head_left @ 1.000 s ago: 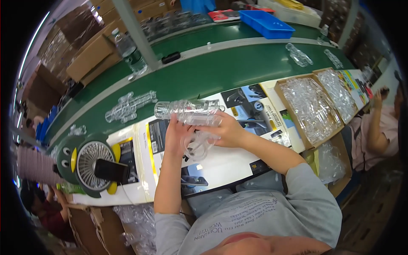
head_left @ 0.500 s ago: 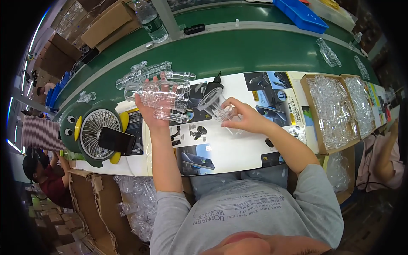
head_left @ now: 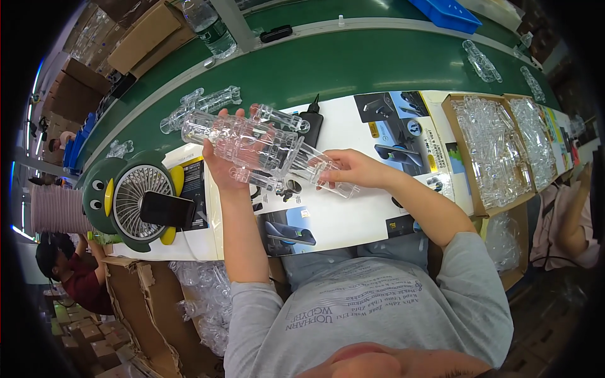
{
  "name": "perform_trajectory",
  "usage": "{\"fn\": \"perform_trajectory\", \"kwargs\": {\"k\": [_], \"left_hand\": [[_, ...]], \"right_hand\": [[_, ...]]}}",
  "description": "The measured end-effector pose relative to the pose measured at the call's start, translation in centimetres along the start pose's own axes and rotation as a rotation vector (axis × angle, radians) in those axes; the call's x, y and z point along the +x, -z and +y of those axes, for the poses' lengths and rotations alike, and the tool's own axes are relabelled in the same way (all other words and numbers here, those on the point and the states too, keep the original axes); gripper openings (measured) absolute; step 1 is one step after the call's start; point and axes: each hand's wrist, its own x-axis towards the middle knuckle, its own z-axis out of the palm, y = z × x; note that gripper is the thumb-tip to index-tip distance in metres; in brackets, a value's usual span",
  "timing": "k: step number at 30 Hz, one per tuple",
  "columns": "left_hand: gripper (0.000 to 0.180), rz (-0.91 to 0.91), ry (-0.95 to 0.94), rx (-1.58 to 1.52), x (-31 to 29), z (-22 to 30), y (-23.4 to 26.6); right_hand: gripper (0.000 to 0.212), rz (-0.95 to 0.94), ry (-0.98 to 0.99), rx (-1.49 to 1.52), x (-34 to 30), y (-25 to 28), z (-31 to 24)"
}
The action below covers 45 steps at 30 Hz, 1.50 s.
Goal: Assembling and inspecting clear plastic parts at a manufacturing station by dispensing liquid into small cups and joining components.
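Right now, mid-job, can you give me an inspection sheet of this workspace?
Surface: green bench; white printed sheet on the near side.
Job's things: clear plastic body and clear flared piece; their ends overlap in view; whether joined, cannot tell.
Clutter: penguin-shaped fan, black phone, black nozzle bottle, water bottle, loose clear parts.
Hands: left hand holds the body, right hand the flared piece.
Cables: thin pale cable below the phone.
Surroundings: open carton of clear parts at right; co-worker at left, another person at right.
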Motion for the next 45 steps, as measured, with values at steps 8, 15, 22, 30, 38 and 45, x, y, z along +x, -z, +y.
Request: {"fn": "perform_trajectory", "kwargs": {"k": [8,15,22,30,38,45], "left_hand": [[0.066,-0.016,0.010,0.068,-0.1,-0.2,0.3],[0.067,-0.015,0.021,0.044,-0.1,-0.2,0.6],[0.066,-0.045,0.038,0.005,0.1,-0.9,0.4],[0.072,-0.034,0.028,0.129,-0.4,-1.4,-0.6],[0.083,-0.040,-0.148,0.407,-1.0,-1.3,-1.6],[0.065,0.029,-0.109,0.246,-0.9,-2.0,-1.0]], "right_hand": [[0.039,0.009,-0.004,-0.016,0.1,0.0,0.3],[0.040,0.009,0.006,-0.046,0.1,0.0,0.5],[0.036,0.021,-0.007,-0.035,-0.2,0.1,-0.2],[0.057,0.177,0.103,-0.454,-0.8,-0.4,-0.5],[0.064,0.428,0.191,-0.903,-1.4,-0.6,-1.0],[0.058,0.428,0.231,-1.001,-1.6,-0.2,-0.9]]}}
